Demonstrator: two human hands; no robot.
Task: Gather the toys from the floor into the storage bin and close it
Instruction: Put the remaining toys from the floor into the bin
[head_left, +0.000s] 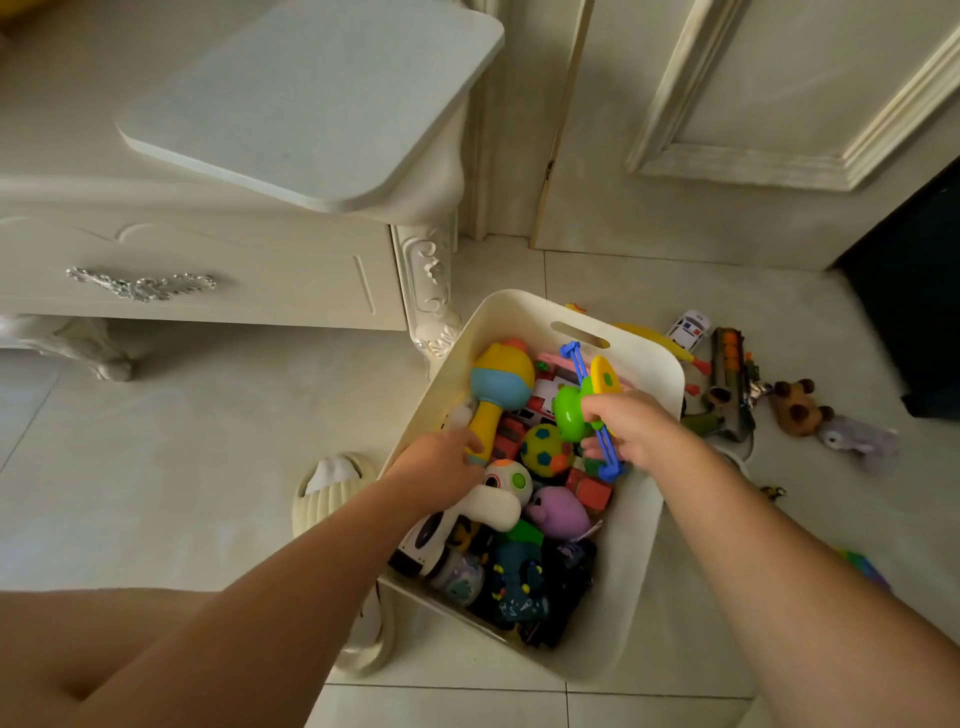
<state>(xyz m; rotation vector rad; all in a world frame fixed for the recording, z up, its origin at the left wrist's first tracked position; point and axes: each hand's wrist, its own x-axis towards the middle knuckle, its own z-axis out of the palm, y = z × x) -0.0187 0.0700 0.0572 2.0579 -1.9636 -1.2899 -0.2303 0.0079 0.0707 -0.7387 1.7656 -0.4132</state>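
Note:
A white storage bin (644, 525) stands open on the tiled floor, filled with several toys. My left hand (441, 465) grips the handle of a yellow and blue toy microphone (498, 387) that leans against the bin's left wall. My right hand (631, 428) holds a green, yellow and blue plastic toy (582, 397) just above the bin's contents. On the floor right of the bin lie a toy police car (688, 328), a green toy gun (730, 387), a brown plush (797, 405), a purple plush (857, 436) and a yellow toy (657, 338) behind the rim. No lid is in view.
A white ornate cabinet (197, 275) with a carved leg stands left of the bin. A door (753, 130) and a dark object (914, 312) are behind on the right. A cream slipper (327, 491) lies left of the bin. A colourful item (862, 566) lies at the right.

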